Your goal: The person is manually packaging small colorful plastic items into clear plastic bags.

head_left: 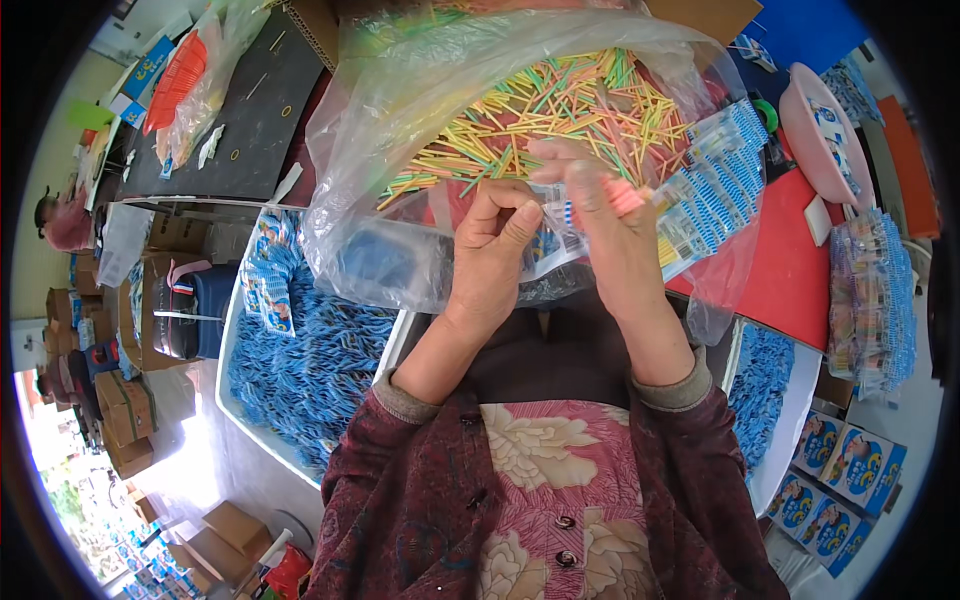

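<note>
My left hand point(490, 250) is closed, thumb and forefinger pinched at the edge of a small clear packet point(556, 243) with blue print. Beside it, my right hand point(622, 240) is curled round a short bundle of pink sticks point(624, 197); its upper fingers are smeared by motion. Both hands are over the near edge of a large clear plastic bag point(400, 110), in which thin yellow, green, orange and pink sticks point(530, 110) lie loose. From near my right hand, a strip of blue-and-white packets point(715, 205) runs up to the right. My fingers partly hide the small packet.
White bins of blue packets stand at left point(310, 365) and right point(760, 375). A pink basin point(815, 130) sits on the right, above hanging packet strips point(872, 300). A black table point(235, 110) is at far left, cardboard boxes point(125, 405) below it. Another person point(68, 220) is far left.
</note>
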`<state>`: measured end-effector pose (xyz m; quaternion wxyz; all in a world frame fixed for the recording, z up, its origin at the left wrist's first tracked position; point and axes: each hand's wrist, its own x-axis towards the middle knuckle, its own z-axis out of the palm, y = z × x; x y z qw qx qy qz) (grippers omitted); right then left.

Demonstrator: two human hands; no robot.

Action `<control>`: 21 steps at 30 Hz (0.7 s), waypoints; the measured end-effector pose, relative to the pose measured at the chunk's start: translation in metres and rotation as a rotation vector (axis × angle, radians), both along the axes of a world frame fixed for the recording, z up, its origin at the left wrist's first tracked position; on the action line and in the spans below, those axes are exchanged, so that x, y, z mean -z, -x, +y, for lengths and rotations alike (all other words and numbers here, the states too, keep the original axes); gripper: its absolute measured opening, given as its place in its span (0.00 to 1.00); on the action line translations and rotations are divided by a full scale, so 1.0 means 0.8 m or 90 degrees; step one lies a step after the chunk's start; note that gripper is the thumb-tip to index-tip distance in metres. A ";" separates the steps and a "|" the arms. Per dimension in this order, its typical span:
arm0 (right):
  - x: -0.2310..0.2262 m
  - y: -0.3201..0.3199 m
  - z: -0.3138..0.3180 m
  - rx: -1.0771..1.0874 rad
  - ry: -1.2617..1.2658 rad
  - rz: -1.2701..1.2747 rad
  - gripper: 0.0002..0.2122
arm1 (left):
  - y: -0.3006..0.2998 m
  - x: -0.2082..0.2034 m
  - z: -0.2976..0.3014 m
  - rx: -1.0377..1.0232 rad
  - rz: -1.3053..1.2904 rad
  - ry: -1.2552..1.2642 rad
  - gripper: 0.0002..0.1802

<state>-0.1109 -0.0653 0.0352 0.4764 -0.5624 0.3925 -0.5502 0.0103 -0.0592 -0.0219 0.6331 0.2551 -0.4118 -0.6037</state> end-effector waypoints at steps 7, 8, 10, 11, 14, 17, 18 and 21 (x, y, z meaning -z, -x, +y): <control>0.000 0.006 0.001 -0.034 -0.117 -0.019 0.19 | 0.002 0.002 -0.004 -0.023 -0.004 -0.024 0.02; 0.003 0.007 0.000 -0.008 -0.054 -0.029 0.19 | 0.001 0.000 -0.005 -0.020 0.019 -0.029 0.03; 0.008 0.009 0.002 0.017 0.007 -0.040 0.19 | 0.001 0.001 -0.005 -0.018 0.041 -0.034 0.03; 0.009 0.010 0.006 0.021 0.054 0.086 0.18 | 0.001 0.004 -0.006 -0.021 0.027 -0.029 0.03; 0.012 0.014 0.006 0.040 0.103 0.233 0.17 | 0.006 -0.001 -0.003 -0.018 0.019 -0.045 0.03; 0.013 0.016 0.006 0.060 0.103 0.222 0.14 | 0.003 -0.004 -0.003 -0.026 -0.015 -0.014 0.01; 0.014 0.017 0.008 0.057 0.092 0.160 0.13 | 0.004 -0.012 -0.002 -0.005 -0.027 -0.058 0.03; 0.015 0.021 0.011 0.058 0.061 0.045 0.13 | 0.002 -0.031 -0.002 0.034 -0.100 -0.109 0.10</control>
